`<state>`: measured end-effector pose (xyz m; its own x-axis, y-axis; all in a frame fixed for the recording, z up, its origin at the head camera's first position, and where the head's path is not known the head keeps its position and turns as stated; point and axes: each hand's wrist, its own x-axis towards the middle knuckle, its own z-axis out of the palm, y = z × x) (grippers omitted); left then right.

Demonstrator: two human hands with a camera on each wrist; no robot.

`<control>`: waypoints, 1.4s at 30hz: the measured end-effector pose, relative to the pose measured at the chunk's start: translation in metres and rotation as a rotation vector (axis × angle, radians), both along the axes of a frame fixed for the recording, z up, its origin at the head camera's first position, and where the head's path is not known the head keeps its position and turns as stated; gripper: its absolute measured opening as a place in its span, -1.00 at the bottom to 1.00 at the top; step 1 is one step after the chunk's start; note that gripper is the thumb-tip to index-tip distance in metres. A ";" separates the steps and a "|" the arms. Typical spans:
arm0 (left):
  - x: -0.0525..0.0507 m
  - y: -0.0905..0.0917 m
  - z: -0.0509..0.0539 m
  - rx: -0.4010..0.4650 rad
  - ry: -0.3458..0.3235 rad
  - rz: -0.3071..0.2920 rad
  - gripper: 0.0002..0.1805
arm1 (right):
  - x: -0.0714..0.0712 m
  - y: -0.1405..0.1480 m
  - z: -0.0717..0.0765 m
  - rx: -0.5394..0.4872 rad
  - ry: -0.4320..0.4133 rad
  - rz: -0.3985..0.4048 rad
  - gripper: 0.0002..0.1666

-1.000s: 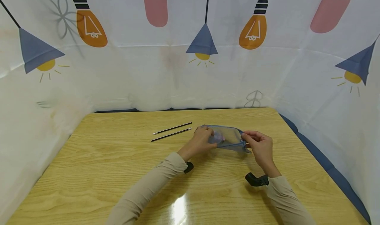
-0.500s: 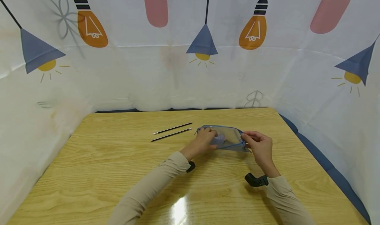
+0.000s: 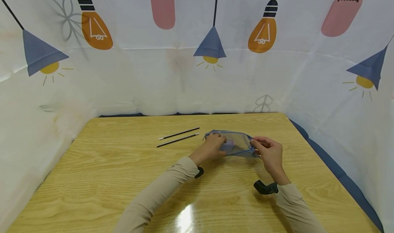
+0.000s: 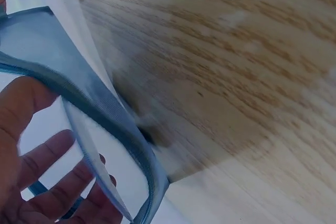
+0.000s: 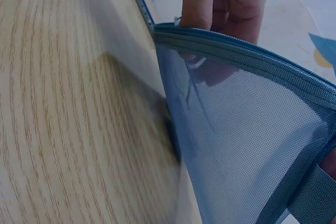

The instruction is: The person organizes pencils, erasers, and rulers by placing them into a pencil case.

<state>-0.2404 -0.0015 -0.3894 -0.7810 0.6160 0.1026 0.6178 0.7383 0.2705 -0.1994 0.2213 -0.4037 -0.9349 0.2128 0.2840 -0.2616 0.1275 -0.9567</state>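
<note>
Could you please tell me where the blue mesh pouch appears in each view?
Head: the pouch is just right of centre, between the left hand and right hand.
Left wrist: left side, slanting down toward bottom centre.
Right wrist: right side, running off the right and bottom edges.
Shared landmark: the wood-grained table shows in all three.

sleeves (image 3: 158,193): beige, creased | right wrist device (image 3: 264,187): black, bent | left wrist device (image 3: 200,172): black

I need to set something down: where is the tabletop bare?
The table is bare left of the two black sticks and left sleeve, between that and the right sleeve, and right of the right hand. Crowded: around the mesh pouch and left hand, near the sticks.
</note>
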 end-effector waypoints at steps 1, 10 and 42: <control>0.000 0.000 0.000 -0.012 0.004 0.001 -0.57 | 0.000 0.000 0.000 0.004 -0.001 -0.002 -0.68; -0.002 0.002 -0.002 -0.086 0.008 -0.007 -0.59 | 0.008 -0.005 0.012 0.000 -0.007 0.013 -0.73; -0.011 0.005 -0.008 0.006 0.004 -0.034 -0.76 | -0.002 -0.002 -0.001 -0.043 -0.021 0.007 -0.69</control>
<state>-0.2517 0.0032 -0.3972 -0.7590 0.6418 0.1098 0.6439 0.7149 0.2727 -0.2012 0.2197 -0.4051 -0.9420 0.2181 0.2551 -0.2421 0.0849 -0.9665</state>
